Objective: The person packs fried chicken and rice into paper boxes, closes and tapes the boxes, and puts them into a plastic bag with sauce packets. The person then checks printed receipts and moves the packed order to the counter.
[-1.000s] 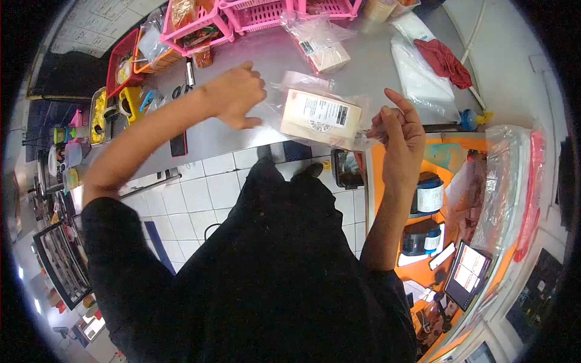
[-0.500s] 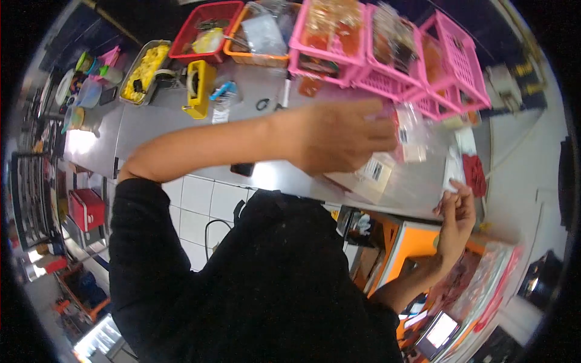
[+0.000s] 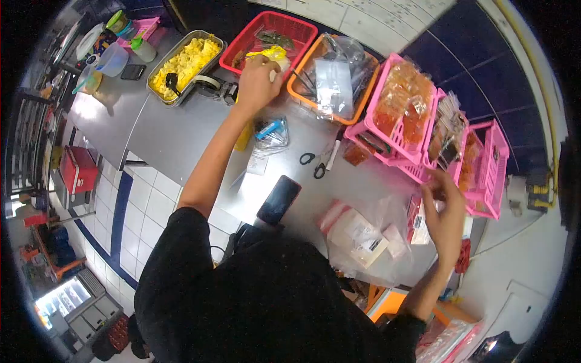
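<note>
My left hand (image 3: 260,83) reaches to the near rim of the red basket (image 3: 290,20), its fingers curled over the far end of a yellow tape dispenser (image 3: 244,137). My wrist and forearm cover much of the dispenser, and whatever the fingers grip is hidden. On the right, my right hand (image 3: 446,212) is raised with thumb and index finger apart, holding nothing visible. It hovers in front of the pink baskets (image 3: 417,172), beside a red-and-white packet (image 3: 416,221). A clear plastic bag (image 3: 387,266) holding a pale labelled box (image 3: 357,238) lies left of it.
A black phone (image 3: 279,200) lies at the near table edge. Scissors (image 3: 319,171), a marker (image 3: 333,154) and a blue-topped pack (image 3: 272,132) lie mid-table. Along the back stand an orange basket (image 3: 295,97), a black tape dispenser (image 3: 218,86) and a metal tray (image 3: 171,101) of yellow pieces.
My left hand has swung from above the bagged box across to the tape dispenser on the left. My right hand has left the white paper and moved up toward the pink baskets. The view has turned.
</note>
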`<state>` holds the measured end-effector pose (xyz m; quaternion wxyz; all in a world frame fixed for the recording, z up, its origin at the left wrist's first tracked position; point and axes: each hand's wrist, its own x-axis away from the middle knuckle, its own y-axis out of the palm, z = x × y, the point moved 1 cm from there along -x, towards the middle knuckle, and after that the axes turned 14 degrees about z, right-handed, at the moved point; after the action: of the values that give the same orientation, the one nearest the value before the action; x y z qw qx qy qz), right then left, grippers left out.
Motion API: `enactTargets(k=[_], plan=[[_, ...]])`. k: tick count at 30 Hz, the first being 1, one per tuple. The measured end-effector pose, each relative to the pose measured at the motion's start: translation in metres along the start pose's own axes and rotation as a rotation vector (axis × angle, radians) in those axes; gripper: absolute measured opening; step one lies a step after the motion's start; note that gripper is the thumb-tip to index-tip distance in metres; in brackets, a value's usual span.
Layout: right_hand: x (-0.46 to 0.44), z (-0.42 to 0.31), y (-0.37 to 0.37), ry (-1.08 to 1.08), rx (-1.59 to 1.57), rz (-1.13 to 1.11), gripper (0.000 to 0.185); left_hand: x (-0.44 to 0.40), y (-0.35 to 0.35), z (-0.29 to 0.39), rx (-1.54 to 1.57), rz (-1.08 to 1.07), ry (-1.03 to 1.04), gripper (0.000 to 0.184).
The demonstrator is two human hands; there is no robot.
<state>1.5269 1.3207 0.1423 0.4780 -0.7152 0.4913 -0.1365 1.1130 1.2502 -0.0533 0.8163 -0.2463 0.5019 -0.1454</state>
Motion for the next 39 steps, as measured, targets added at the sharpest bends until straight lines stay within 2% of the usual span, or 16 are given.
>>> enactTargets(k=[3,6,8,11,14,17,20,23,26,30,33,39], plan=[[-0.056,-0.021,0.071,-0.261,0.005,-0.124,0.021,0.003,0.033,-0.029,-0.092,-0.176,-0.235,0.025],[-0.096,-0.04,0.134,-0.421,0.042,-0.217,0.021,-0.002,0.058,-0.031,-0.21,-0.237,-0.25,0.026],[-0.114,-0.046,0.17,-0.433,0.044,-0.233,0.02,0.002,0.079,-0.044,-0.32,-0.26,-0.24,0.021],[-0.136,-0.045,0.22,-0.464,-0.011,-0.221,0.018,0.007,0.086,-0.058,-0.32,-0.292,-0.289,0.018],[-0.15,-0.044,0.259,-0.514,-0.08,-0.177,0.018,0.008,0.075,-0.058,-0.196,-0.197,-0.321,0.017],[-0.153,-0.047,0.285,-0.513,-0.099,-0.151,0.017,0.008,0.066,-0.052,-0.153,-0.18,-0.315,0.016],[-0.155,-0.05,0.302,-0.508,-0.107,-0.162,0.016,0.011,0.074,-0.054,-0.172,-0.111,-0.214,0.015],[-0.156,-0.051,0.309,-0.495,-0.143,-0.174,0.015,0.007,0.084,-0.056,-0.214,-0.136,-0.247,0.016],[-0.159,-0.053,0.306,-0.476,-0.145,-0.154,0.014,0.007,0.086,-0.059,-0.137,-0.07,-0.255,0.016],[-0.165,-0.056,0.307,-0.455,-0.236,-0.065,0.013,0.003,0.073,-0.077,0.241,-0.05,-0.488,0.018],[-0.169,-0.063,0.321,-0.451,-0.323,-0.011,0.016,-0.005,0.06,-0.086,0.661,-0.244,-0.916,0.018],[-0.175,-0.088,0.345,-0.518,-0.431,0.099,0.026,-0.016,0.033,-0.071,0.844,-0.301,-1.02,0.015]])
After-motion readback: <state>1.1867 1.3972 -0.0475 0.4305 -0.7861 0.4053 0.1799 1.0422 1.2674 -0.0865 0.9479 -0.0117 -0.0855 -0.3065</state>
